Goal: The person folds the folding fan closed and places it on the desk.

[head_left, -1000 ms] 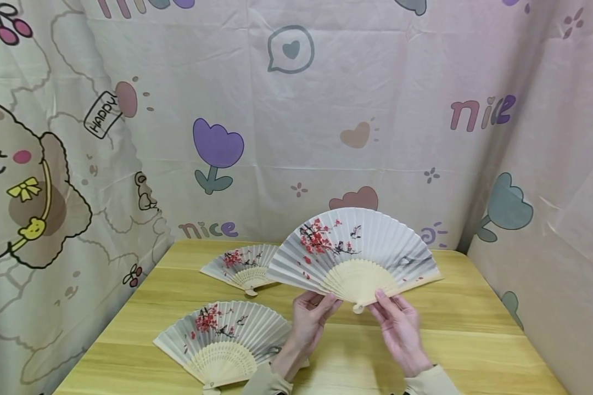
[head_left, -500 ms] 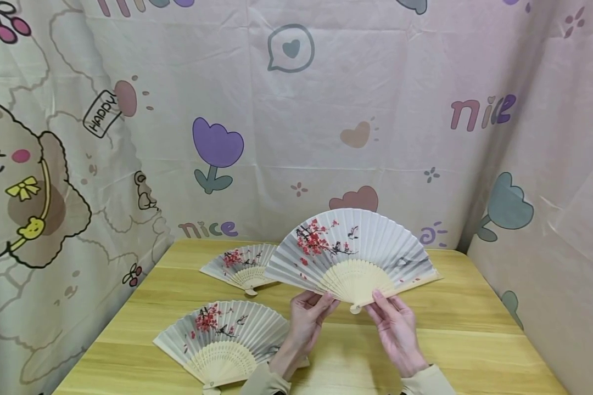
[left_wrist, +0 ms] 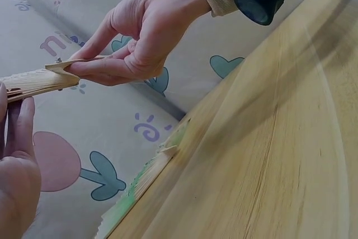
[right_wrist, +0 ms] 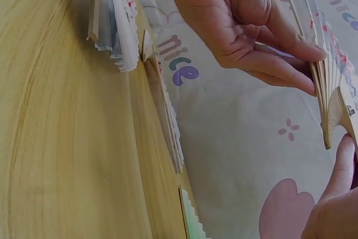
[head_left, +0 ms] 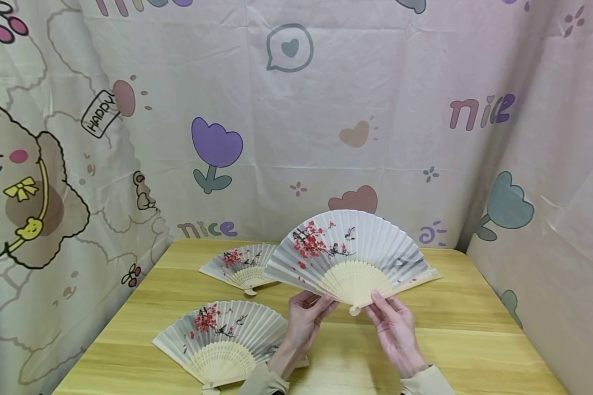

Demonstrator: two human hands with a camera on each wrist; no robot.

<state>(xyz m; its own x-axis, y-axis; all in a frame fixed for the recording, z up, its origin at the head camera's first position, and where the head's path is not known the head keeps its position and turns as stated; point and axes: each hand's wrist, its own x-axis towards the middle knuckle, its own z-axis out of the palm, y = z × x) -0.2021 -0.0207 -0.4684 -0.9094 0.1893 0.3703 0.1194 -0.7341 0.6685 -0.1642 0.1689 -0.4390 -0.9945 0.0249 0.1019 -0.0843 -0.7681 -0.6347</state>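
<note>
A spread folding fan (head_left: 363, 233), pale with red blossoms, birds and a light wooden rib base, is held up above the table by both hands. My left hand (head_left: 302, 323) pinches its left edge stick between thumb and fingers. At the opposite edge stick, near the pivot, my right hand (head_left: 394, 332) pinches with the thumb on the front. In the left wrist view the fan's ribs (left_wrist: 39, 82) appear edge-on between the two hands. The right wrist view shows the left thumb pressing the outer ribs (right_wrist: 321, 90).
Two similar spread fans lie on the wooden table (head_left: 474, 351), one front left (head_left: 222, 351), one farther back (head_left: 244, 266), partly covered by the held fan. A green-tinted fan (left_wrist: 131, 194), hidden in the head view, lies near the back edge. A printed curtain (head_left: 296, 109) encloses the table.
The held fan and both hands have drifted slightly left, with the fan's top edge a touch lower. The grips and the fans on the table are unchanged.
</note>
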